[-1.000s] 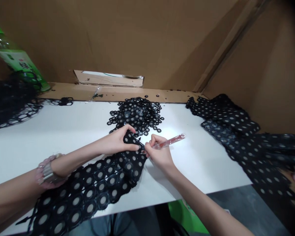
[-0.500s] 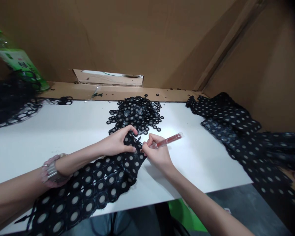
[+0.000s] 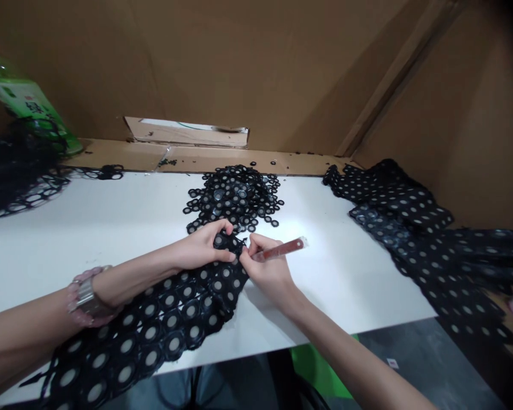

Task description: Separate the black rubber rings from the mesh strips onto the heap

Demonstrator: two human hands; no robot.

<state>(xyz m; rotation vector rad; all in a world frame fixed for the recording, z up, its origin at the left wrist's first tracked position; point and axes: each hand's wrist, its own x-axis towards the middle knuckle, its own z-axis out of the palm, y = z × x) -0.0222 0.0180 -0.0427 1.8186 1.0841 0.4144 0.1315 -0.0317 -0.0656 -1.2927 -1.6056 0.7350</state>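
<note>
A black rubbery sheet dotted with pale round discs (image 3: pixel 170 322) runs across the table from the lower left. Its far end is pinched and folded up between the thumb and fingers of my left hand (image 3: pixel 203 246). My right hand (image 3: pixel 268 272) grips a slim red-handled tool (image 3: pixel 282 249) with clear wrapping on its end. The tool's tip is hidden by my fingers, right against the sheet's edge, so its exact kind does not show. Just beyond both hands lies a heap of loose black rings with pale centres (image 3: pixel 239 193).
More dotted black sheets (image 3: pixel 402 228) lie at the right, some hanging over the table edge. At the left are a tangle of black net-like scrap (image 3: pixel 21 165) and a green-capped bottle (image 3: pixel 29 108). A cardboard wall (image 3: pixel 239 62) stands behind the white table (image 3: pixel 337 285).
My right hand has shifted slightly left with the tool, closer to my left thumb. My left hand keeps hold of the sheet. The view has moved a little.
</note>
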